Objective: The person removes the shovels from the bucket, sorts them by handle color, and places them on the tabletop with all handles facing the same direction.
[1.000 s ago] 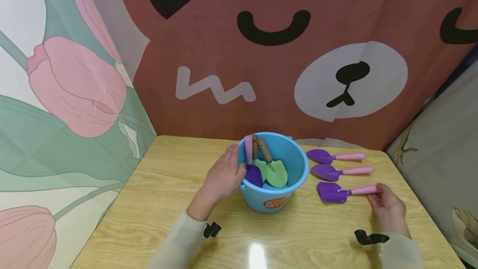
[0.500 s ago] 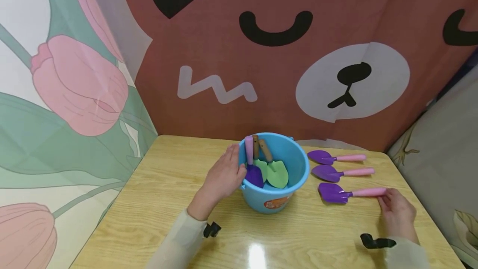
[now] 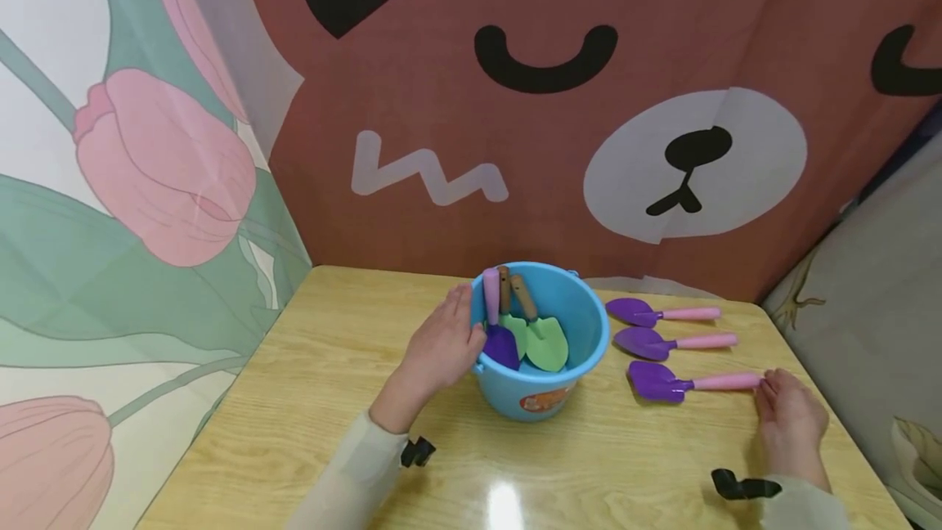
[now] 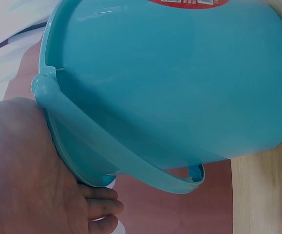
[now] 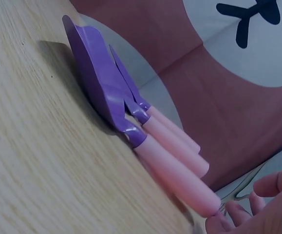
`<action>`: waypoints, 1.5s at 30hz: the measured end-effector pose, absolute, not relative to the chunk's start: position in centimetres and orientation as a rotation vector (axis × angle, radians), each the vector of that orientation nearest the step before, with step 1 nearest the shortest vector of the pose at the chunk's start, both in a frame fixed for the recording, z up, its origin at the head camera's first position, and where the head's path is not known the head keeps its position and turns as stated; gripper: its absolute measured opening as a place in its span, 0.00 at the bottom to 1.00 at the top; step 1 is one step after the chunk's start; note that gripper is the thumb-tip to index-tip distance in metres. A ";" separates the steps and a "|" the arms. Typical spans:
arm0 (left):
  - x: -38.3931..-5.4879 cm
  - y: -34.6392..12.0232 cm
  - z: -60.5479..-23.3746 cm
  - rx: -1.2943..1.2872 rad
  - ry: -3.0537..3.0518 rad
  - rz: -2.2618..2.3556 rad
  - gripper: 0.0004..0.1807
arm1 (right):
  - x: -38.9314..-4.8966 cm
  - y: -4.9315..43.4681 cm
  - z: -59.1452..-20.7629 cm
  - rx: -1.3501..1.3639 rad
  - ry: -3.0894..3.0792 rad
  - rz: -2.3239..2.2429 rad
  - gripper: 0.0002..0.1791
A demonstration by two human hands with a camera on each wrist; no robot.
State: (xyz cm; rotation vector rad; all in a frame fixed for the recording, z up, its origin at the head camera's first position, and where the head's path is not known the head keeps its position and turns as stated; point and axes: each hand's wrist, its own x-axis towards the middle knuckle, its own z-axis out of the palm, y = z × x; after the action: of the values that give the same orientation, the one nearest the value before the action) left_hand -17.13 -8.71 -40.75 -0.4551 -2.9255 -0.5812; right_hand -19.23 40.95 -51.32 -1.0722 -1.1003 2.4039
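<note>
My left hand (image 3: 440,342) rests its straight fingers against the left rim of a light blue bucket (image 3: 508,395). In the left wrist view, the palm lies by the rim near the bucket's hanging handle (image 4: 111,148). Inside the bucket stand a purple trowel with a pink handle (image 3: 491,301) and two green trowels (image 3: 547,342) with brown handles. On the right, my right hand (image 3: 791,415) has loosely bent fingers at the handle end of a square-bladed purple hand shovel (image 3: 657,381) lying on the table. In the right wrist view, the thumb stands apart from that pink handle (image 5: 179,180).
Two more purple trowels with pink handles, a middle one (image 3: 642,343) and a far one (image 3: 633,312), lie parallel behind the shovel, right of the bucket. A wooden table (image 3: 331,366) carries everything. A printed bear curtain (image 3: 412,235) hangs along its back edge.
My right hand has slid rightward along the pink handle to its end, and its fingers have loosened. The shovel has barely shifted. My left hand has stayed at the bucket.
</note>
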 end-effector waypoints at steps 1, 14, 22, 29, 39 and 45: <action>-17.1 -8.7 -40.7 -0.454 -2.928 -0.579 0.39 | -19.2 40.8 -51.2 -1.058 -1.117 2.381 0.15; -17.1 -8.8 -40.4 -0.459 -2.944 -0.596 0.39 | -18.7 39.3 -48.1 -0.836 -1.079 2.392 0.10; -17.1 -8.9 -40.6 -0.460 -2.950 -0.592 0.39 | -18.0 37.5 -46.8 -0.620 -1.017 2.521 0.15; -17.3 -8.9 -40.7 -0.467 -2.941 -0.594 0.39 | -17.7 36.0 -45.2 -0.426 -1.108 2.597 0.20; -17.4 -8.9 -40.8 -0.476 -2.932 -0.631 0.39 | -17.8 34.6 -43.7 -0.291 -1.166 2.678 0.22; -17.4 -8.9 -40.9 -0.486 -2.931 -0.642 0.39 | -17.6 33.8 -42.9 -0.258 -1.178 2.693 0.17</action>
State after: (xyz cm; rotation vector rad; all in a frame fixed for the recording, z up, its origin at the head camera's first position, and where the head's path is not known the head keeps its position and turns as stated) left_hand -17.43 -8.86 -40.90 -0.4859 -2.9310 -0.6416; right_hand -17.64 33.76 -42.90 -0.2579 -1.1780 2.6927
